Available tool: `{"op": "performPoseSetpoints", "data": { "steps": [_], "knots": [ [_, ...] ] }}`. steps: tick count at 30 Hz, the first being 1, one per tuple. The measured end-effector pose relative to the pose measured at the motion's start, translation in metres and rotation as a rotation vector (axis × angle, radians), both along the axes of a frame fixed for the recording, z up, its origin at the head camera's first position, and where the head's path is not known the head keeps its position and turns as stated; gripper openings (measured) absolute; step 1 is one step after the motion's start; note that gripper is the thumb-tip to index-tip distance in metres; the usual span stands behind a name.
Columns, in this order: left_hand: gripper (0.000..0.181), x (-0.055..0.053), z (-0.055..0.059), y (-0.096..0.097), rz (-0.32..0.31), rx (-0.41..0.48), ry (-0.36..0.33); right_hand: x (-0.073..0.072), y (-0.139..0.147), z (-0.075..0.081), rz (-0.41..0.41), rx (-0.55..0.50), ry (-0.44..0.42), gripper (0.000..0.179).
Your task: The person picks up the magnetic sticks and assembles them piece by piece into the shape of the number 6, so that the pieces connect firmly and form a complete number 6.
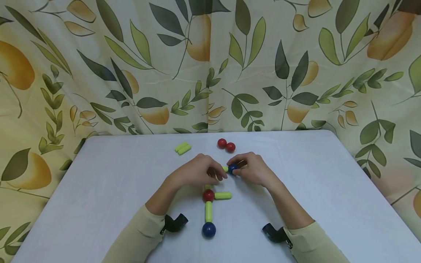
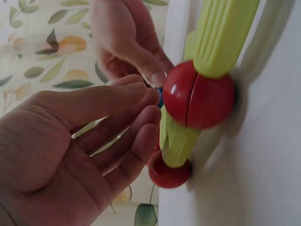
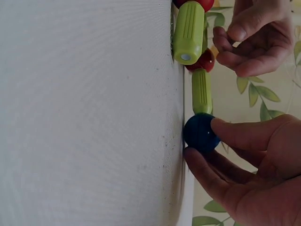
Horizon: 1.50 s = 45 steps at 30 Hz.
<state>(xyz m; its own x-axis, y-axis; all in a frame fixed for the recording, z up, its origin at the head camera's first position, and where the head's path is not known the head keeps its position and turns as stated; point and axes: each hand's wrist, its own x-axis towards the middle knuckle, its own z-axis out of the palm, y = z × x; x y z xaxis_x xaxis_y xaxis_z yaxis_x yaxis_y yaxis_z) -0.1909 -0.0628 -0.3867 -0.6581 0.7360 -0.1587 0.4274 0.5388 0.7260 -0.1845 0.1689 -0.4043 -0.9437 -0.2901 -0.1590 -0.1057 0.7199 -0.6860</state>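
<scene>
My right hand [image 1: 253, 170] pinches a blue ball [image 3: 202, 134] between thumb and fingers. A short green stick [image 3: 202, 92] joins that ball to a red ball [image 3: 203, 61], which my left hand hides in the head view. Relaxed and bent, the fingers of my left hand [image 1: 202, 171] hover beside this joint with nothing between them. Nearer me, another red ball [image 1: 208, 195] carries a green stick [image 1: 223, 195] pointing right, one running away under my left hand, and one [image 1: 208, 212] leading to a second blue ball [image 1: 208, 230].
Two loose red balls [image 1: 230, 147] lie touching near the table's back edge. Left of them, two loose green sticks [image 1: 185, 149] lie side by side. The white table [image 1: 108, 197] ends at a curtain [image 1: 184, 91] printed with fruit and leaves.
</scene>
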Motion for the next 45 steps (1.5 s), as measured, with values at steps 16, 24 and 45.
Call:
{"op": "performPoseSetpoints", "data": {
  "steps": [16, 24, 45],
  "knots": [
    [0.021, -0.028, -0.015, -0.037, 0.269, 0.120, 0.086, 0.001, -0.001, 0.001, -0.016, -0.010, -0.018, 0.026],
    [0.021, -0.034, -0.025, -0.053, 0.450, 0.115, 0.179, 0.001, 0.000, -0.001, -0.020, -0.010, -0.013, 0.026],
    [0.027, -0.045, -0.039, -0.065, 0.605, 0.045, 0.372, 0.003, -0.004, 0.000, -0.014, -0.006, -0.007, 0.026]
  ]
}}
